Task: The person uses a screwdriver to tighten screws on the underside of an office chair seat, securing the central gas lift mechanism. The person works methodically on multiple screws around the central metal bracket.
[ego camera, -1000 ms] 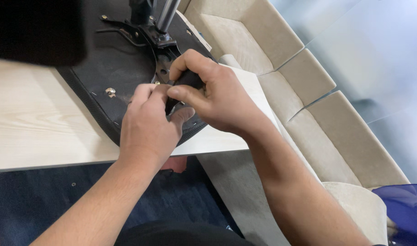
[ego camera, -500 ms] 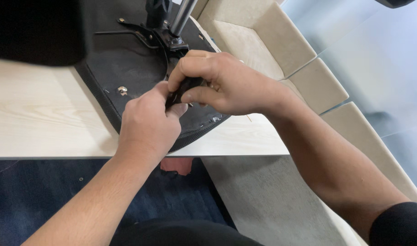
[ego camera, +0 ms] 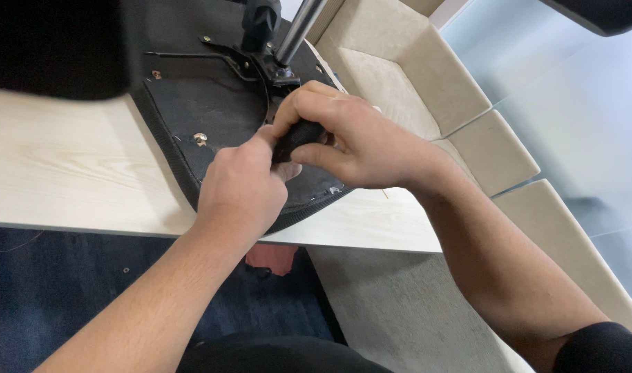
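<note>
Your left hand (ego camera: 243,190) sits nearest you, at the near edge of the upturned chair seat (ego camera: 212,117), fist curled with the knuckles up. Its thumb and forefinger pinch the near end of a small black handle (ego camera: 297,136) — closed on it, though the fingertips themselves are hidden under the hand.

Your right hand (ego camera: 354,141) lies just past the left, over the same part of the seat. Its fingers wrap over the top of the black handle and the thumb presses it from the near side, so this grip is closed on the handle too. The two hands touch at the handle.

The handle rests against the seat's black underside, close to the metal bracket (ego camera: 257,65). The seat lies upside down on the pale wooden table (ego camera: 67,173), its near rim overhanging the table edge. A brass-coloured screw (ego camera: 200,138) shows in the underside, left of the hands.

Beyond the hands, the chrome post (ego camera: 299,31) rises from the bracket. Right of the seat — a beige sofa (ego camera: 426,90).
</note>
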